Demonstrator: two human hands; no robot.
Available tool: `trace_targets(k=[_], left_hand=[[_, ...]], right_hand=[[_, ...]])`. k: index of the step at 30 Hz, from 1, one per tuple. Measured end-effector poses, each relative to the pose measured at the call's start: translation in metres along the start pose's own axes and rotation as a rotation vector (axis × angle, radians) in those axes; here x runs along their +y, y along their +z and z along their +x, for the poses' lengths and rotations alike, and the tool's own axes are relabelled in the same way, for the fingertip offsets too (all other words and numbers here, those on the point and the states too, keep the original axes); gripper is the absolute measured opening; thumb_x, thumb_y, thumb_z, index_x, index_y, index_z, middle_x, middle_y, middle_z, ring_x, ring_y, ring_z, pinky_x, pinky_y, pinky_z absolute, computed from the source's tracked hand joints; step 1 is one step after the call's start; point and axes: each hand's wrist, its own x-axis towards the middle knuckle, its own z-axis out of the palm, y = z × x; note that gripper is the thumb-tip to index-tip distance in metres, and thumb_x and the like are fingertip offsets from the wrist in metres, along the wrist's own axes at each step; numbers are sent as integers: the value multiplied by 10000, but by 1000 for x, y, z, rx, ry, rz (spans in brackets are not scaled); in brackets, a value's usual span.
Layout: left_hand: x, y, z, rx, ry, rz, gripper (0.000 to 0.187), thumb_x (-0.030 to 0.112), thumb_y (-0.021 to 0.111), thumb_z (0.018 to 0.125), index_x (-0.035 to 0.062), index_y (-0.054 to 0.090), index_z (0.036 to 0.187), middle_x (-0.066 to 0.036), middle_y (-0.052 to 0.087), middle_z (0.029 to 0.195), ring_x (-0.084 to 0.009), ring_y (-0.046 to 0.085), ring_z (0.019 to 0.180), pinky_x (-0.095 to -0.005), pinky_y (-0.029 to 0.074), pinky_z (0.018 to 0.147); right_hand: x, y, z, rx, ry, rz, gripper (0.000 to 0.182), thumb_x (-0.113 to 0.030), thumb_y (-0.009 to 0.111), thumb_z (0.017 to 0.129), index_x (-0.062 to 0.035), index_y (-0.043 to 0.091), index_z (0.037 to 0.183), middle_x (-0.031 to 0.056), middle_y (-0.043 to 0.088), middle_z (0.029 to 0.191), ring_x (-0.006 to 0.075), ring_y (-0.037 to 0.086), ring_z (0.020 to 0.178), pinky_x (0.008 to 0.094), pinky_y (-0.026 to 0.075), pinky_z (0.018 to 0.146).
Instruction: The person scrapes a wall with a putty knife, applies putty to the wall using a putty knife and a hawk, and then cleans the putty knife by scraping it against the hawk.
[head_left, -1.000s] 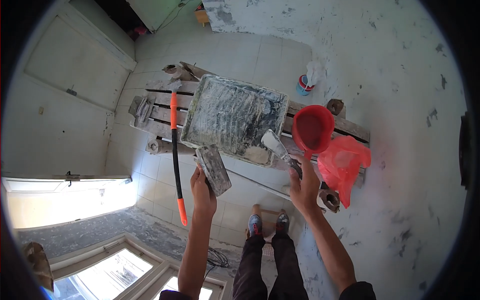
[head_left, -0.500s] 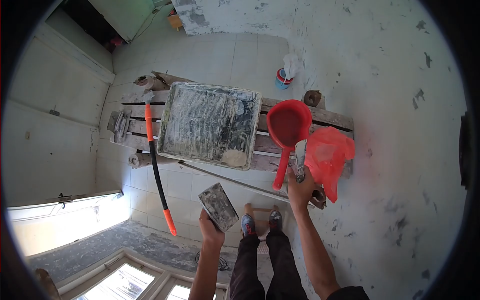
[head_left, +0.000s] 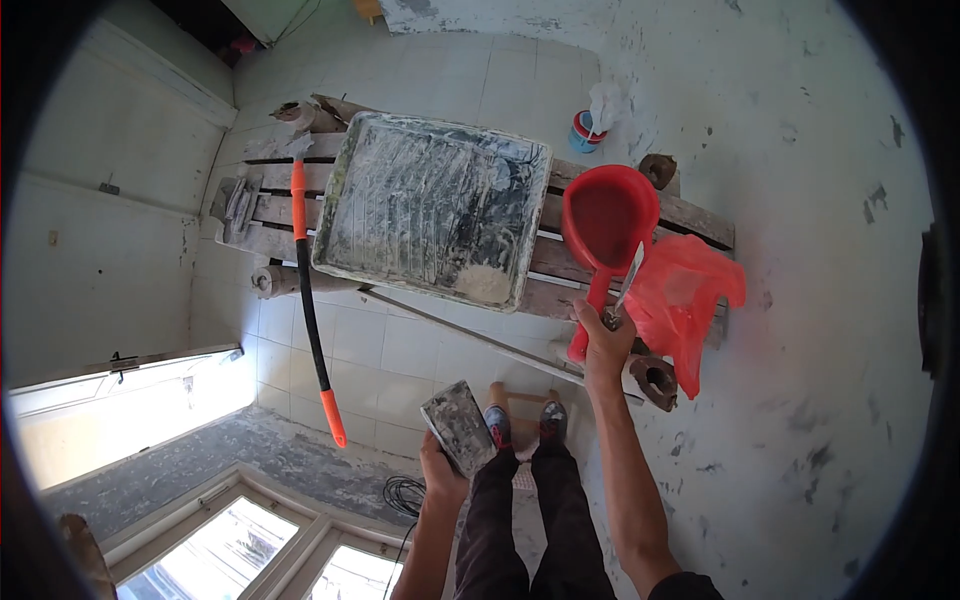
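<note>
My left hand (head_left: 442, 470) is closed on the edge of a flat, rectangular plaster-smeared tool (head_left: 459, 428), held low in front of my legs. Fingers wrapped, my right hand (head_left: 605, 345) grips a putty knife (head_left: 632, 276), whose thin blade points up and shows nearly edge-on. That hand overlaps the handle of a red plastic dipper (head_left: 610, 212), which rests on the wooden slats (head_left: 690, 212). Just right of the knife lies a crumpled red plastic bag (head_left: 682, 290). Left of the dipper is a large plaster-caked tray (head_left: 425, 205) with a pale lump of plaster (head_left: 482, 283) in its near corner.
A long scraper (head_left: 311, 300) with orange and black handle leans across the slats' left end, near a metal trowel (head_left: 240, 205). A thin strip (head_left: 470, 335) runs along the near side. A small blue-red bucket (head_left: 586, 132) stands by the patchy wall (head_left: 790, 300).
The putty knife has turned from showing its blade face to nearly edge-on, and my right hand now overlaps the dipper's handle. The view has shifted; the left hand's tool sits closer to my legs.
</note>
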Motion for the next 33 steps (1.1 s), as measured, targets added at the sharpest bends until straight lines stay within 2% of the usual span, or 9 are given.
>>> trace_targets(k=[2, 4, 5, 12, 19, 21, 25, 27, 33], left_hand=[[-1, -13, 3, 12, 8, 21, 324, 197, 407, 977, 60, 601, 1197, -102, 687, 1094, -267, 695, 964, -427, 579, 845], [-1, -24, 2, 22, 17, 38, 347, 251, 399, 1005, 55, 608, 1199, -93, 690, 1093, -262, 690, 978, -431, 570, 855], [-2, -29, 1, 12, 21, 23, 350, 254, 399, 1004, 55, 609, 1201, -96, 692, 1092, -263, 691, 975, -429, 570, 856], [-10, -46, -8, 42, 18, -35, 361, 259, 395, 1000, 47, 613, 1196, -114, 693, 1104, -275, 691, 981, -410, 571, 866], [-8, -34, -13, 61, 24, -60, 384, 259, 370, 998, 32, 603, 1203, -125, 689, 1107, -286, 690, 983, -425, 572, 867], [-1, -25, -16, -20, 47, -83, 387, 256, 359, 1001, 31, 594, 1213, -126, 687, 1099, -285, 690, 975, -427, 575, 861], [15, -3, -22, 6, 65, -62, 383, 253, 354, 1004, 38, 591, 1215, -122, 685, 1087, -280, 690, 963, -417, 576, 851], [19, 0, -19, -53, 96, -80, 443, 107, 305, 946, 0, 514, 1321, -191, 666, 1164, -325, 705, 1010, -472, 626, 824], [29, 10, -10, -91, 107, -136, 419, 111, 316, 950, 11, 549, 1284, -163, 676, 1152, -296, 713, 975, -428, 619, 822]], right_hand=[[0, -1, 0, -10, -7, -40, 270, -86, 779, 834, -10, 604, 1025, 17, 617, 854, 100, 591, 734, 250, 455, 676], [-3, -2, 2, 34, -95, -8, 229, -92, 782, 823, -19, 609, 954, 0, 604, 777, 63, 544, 640, 234, 414, 562], [-8, -8, 2, -22, -64, -43, 287, -66, 779, 811, -4, 591, 1018, 17, 604, 798, 72, 557, 656, 236, 433, 576], [-26, -22, -24, -132, -65, -159, 330, -21, 740, 803, 12, 567, 1082, 27, 602, 812, 84, 563, 651, 227, 460, 599], [-46, -9, -51, -193, -57, -282, 216, 9, 730, 769, -31, 576, 915, -21, 566, 708, 27, 466, 560, 216, 385, 520], [-46, -7, -54, -209, -70, -296, 203, 10, 731, 766, -41, 568, 876, -31, 555, 683, 17, 444, 542, 216, 368, 505], [-52, -3, -62, -223, -84, -396, 217, 6, 737, 768, -49, 542, 847, -35, 539, 656, 16, 425, 522, 223, 347, 484], [-56, 0, -67, -216, -103, -432, 224, 7, 740, 766, -48, 536, 842, -36, 533, 646, 17, 421, 517, 225, 341, 480], [-50, -5, -68, -220, -129, -498, 235, -16, 762, 753, -30, 541, 830, -23, 534, 627, 32, 429, 522, 247, 363, 487]])
